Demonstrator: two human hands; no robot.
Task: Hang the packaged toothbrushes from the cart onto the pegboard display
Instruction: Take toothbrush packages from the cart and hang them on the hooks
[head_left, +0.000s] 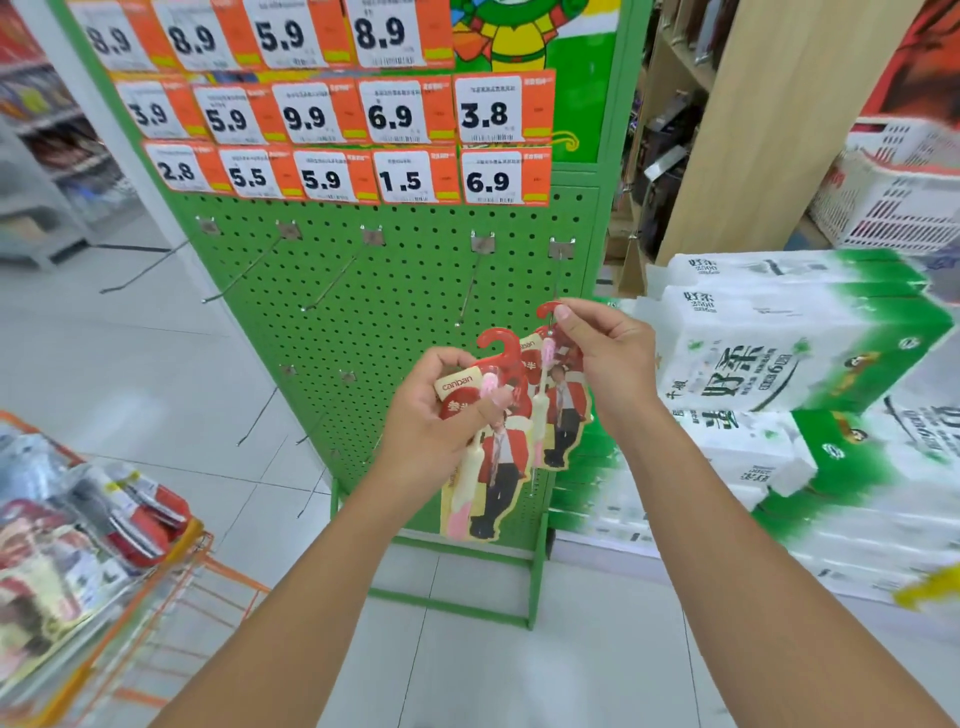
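Observation:
A green pegboard (395, 312) stands in front of me with bare metal pegs sticking out, one peg (557, 280) at the far right. My left hand (441, 415) grips a packaged toothbrush (488, 462) with a red hook top and a pink brush. My right hand (608, 358) pinches the red hook of a second packaged toothbrush (561, 410), holding it just below the tip of the right-hand peg. An orange wire cart (98, 551) at the lower left holds several more packages.
Orange and white price tags (405, 176) fill the upper pegboard. Stacked white and green tissue packs (800, 364) stand close on the right, under a white plastic basket (898, 202). A wooden shelf unit (753, 130) rises behind them. Grey tiled floor lies to the left.

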